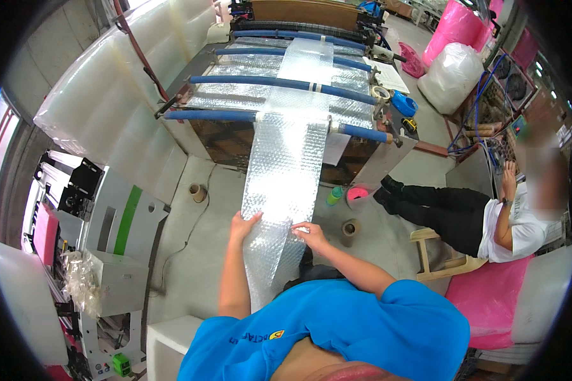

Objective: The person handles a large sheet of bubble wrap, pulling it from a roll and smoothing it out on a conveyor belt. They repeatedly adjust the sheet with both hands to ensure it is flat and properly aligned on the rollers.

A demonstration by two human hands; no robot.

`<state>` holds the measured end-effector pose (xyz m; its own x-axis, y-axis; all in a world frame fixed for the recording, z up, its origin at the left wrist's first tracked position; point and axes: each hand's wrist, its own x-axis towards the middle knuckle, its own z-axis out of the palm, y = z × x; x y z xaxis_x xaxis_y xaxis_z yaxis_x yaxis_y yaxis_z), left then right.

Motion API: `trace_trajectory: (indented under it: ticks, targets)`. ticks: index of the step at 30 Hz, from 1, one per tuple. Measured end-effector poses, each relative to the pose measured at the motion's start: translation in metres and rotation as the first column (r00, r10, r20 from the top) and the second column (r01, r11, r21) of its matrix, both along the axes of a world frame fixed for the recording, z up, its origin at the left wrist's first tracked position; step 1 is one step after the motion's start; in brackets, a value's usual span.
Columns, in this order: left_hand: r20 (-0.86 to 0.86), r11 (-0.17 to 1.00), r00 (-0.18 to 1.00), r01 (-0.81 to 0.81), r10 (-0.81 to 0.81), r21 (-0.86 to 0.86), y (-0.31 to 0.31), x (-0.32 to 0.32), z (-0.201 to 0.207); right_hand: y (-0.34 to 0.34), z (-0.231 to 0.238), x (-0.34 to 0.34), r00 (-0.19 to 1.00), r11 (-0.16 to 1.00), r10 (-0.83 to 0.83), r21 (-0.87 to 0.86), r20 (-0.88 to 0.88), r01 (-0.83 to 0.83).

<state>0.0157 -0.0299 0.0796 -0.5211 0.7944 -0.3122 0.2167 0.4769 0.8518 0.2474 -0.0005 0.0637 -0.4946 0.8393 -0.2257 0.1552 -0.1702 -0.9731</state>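
A long clear strip of bubble wrap (279, 184) hangs down from the front blue roller (210, 115) of a machine and runs toward my lap. At its left edge my left hand (243, 227) grips the film, the thumb lying on top and the other fingers mostly hidden behind it. Across from it, my right hand (310, 235) is closed at the right edge, its fingertips pinching the film. The strip's lower part is folded over itself between my arms and passes down by my blue shirt.
Several blue rollers carry more bubble wrap behind. On the floor stand a cardboard core (197, 192), another core (349, 232), a green bottle (334, 195) and a pink roll (358, 195). A person (451, 216) sits at right on a wooden stool (438, 254). A grey machine (117, 241) stands left.
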Motion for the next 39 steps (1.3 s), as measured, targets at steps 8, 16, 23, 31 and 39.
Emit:
trace_trajectory:
  ticks: [8, 16, 23, 31, 39]
  targets:
    - [-0.297, 0.996, 0.955, 0.04, -0.013, 0.085, -0.024, 0.003, 0.058, -0.023, 0.035, 0.0, 0.972, 0.991, -0.119, -0.089, -0.201, 0.103]
    - [0.097, 0.996, 0.992, 0.087, -0.083, -0.036, -0.015, -0.016, 0.02, -0.031, 0.025, -0.028, 0.954, 0.926, -0.297, -0.229, 0.046, 0.3]
    - [0.127, 0.979, 0.977, 0.183, -0.171, -0.088, -0.016, -0.015, 0.017, -0.025, 0.019, -0.027, 0.951, 0.931, -0.221, -0.245, 0.214, 0.271]
    - [0.059, 0.95, 0.976, 0.22, -0.211, -0.223, -0.008, -0.017, -0.004, -0.019, -0.003, -0.027, 0.932, 0.929, -0.24, -0.216, 0.271, 0.301]
    - [0.041, 0.901, 0.958, 0.282, -0.285, -0.33, 0.002, -0.016, -0.036, -0.016, -0.051, -0.021, 0.918, 0.943, -0.197, -0.188, 0.345, 0.274]
